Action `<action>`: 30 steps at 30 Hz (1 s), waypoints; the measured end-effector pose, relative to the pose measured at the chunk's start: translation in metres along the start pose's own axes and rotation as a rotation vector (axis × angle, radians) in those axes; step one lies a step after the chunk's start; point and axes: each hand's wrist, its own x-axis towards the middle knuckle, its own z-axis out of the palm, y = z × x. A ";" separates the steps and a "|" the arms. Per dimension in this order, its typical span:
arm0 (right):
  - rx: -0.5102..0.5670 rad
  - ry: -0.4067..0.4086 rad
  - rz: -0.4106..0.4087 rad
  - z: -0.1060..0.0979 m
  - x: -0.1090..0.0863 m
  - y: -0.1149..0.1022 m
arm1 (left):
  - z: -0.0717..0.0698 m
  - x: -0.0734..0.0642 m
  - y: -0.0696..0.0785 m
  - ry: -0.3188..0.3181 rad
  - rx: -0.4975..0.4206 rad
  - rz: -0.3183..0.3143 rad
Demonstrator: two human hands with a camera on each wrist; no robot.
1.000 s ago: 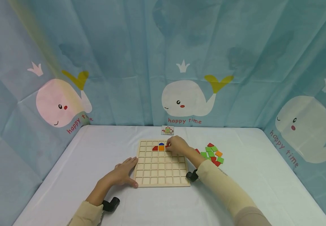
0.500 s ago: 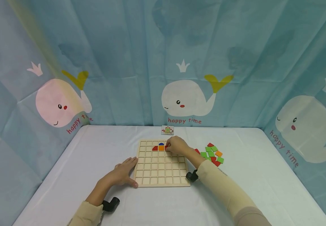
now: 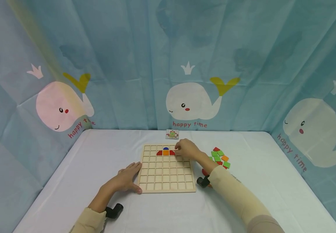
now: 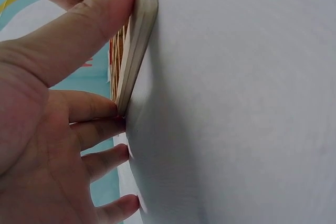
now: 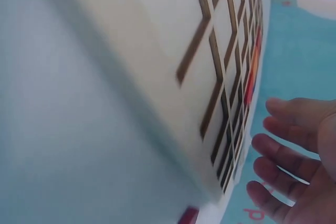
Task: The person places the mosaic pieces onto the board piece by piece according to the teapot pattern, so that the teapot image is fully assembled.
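The left hand (image 3: 127, 178), fingers spread, is steadying the pale wooden gridded board (image 3: 166, 178) at 9 o'clock, its thumb resting near 8. The right hand (image 3: 186, 149), loosely bent and pinching nothing, is hovering around 1 o'clock beside a thin red quarter-round tile (image 3: 172, 152). Flat green four-sided tiles (image 3: 215, 154) are lying toward 3 o'clock. The board is looking stiff and light, its rim offering grip; the tiles, probably smooth, are inviting edge pinches.
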 end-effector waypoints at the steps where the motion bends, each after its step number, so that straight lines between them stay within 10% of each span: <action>1: 0.002 -0.002 0.007 -0.002 -0.001 0.002 | 0.000 0.000 0.000 0.000 -0.002 0.001; 13: 0.002 0.011 0.038 -0.025 -0.023 0.045 | 0.000 -0.001 0.000 -0.007 -0.005 0.006; 30: 0.050 -0.074 0.307 -0.039 -0.053 0.104 | 0.001 0.000 -0.003 -0.001 -0.018 -0.010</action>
